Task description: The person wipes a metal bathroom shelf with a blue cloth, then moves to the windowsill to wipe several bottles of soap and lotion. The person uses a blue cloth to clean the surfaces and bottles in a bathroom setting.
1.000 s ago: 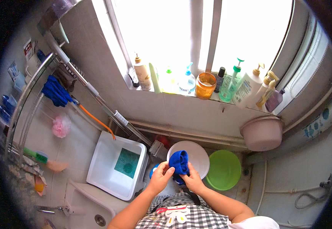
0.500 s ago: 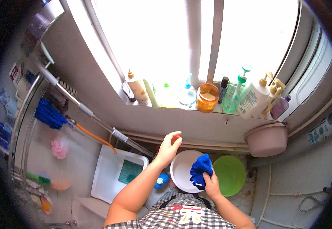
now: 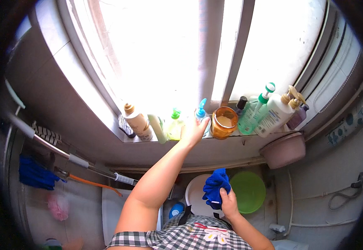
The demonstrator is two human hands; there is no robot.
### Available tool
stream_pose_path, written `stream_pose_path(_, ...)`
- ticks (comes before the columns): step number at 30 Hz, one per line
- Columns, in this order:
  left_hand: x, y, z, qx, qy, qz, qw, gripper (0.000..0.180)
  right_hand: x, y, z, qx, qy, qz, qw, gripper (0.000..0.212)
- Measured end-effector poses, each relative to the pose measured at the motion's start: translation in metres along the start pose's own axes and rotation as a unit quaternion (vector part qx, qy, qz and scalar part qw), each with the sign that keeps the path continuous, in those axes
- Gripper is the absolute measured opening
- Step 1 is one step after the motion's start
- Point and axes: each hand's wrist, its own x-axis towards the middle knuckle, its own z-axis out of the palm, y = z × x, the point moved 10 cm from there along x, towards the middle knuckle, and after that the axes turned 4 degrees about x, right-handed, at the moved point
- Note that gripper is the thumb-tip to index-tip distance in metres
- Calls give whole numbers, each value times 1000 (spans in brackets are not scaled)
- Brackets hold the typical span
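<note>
My left hand [image 3: 194, 132] is stretched out to the windowsill, its thumb and fingers around a clear pump bottle [image 3: 201, 111] with a blue pump head. The bottle stands on the sill, its lower part mostly hidden by the hand. Just right of it is an orange open-topped jar [image 3: 223, 130]; to its left stands a yellow-green pump bottle [image 3: 175, 128]. Low in front of my body, my right hand [image 3: 230, 203] grips a bunched blue cloth [image 3: 216, 187] between thumb and fingers. The cloth hangs above a white basin [image 3: 192, 196].
A green basin [image 3: 250, 193] sits right of the white one. More bottles line the sill, among them a green pump bottle [image 3: 251, 118] and a beige-capped bottle [image 3: 137, 123]. A pink basin [image 3: 285, 151] is against the wall below. A metal pole [image 3: 50, 143] slants along the left.
My left hand has moved up and forward from above the floor to the pump bottle on the sill. My right hand still holds the blue cloth. The view has tilted and shifted.
</note>
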Motion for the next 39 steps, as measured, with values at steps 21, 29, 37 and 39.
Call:
stream_pose_path(21, -104, 10, -80, 124, 101, 200, 966, 39, 16, -14, -6, -3, 35, -25, 999, 36)
stream_pose_path(29, -144, -29, -76, -198, -73, 8, 978, 40, 40, -116, 73, -219, -80, -224, 946, 38)
stream_pose_path(37, -155, -21, -72, -288, -89, 18, 953, 40, 2, -141, 141, -462, -82, -402, 786, 53)
stream_pose_path(39, -160, -27, -68, -295, -96, 5, 951, 39, 15, -144, 134, -439, -71, -378, 812, 45)
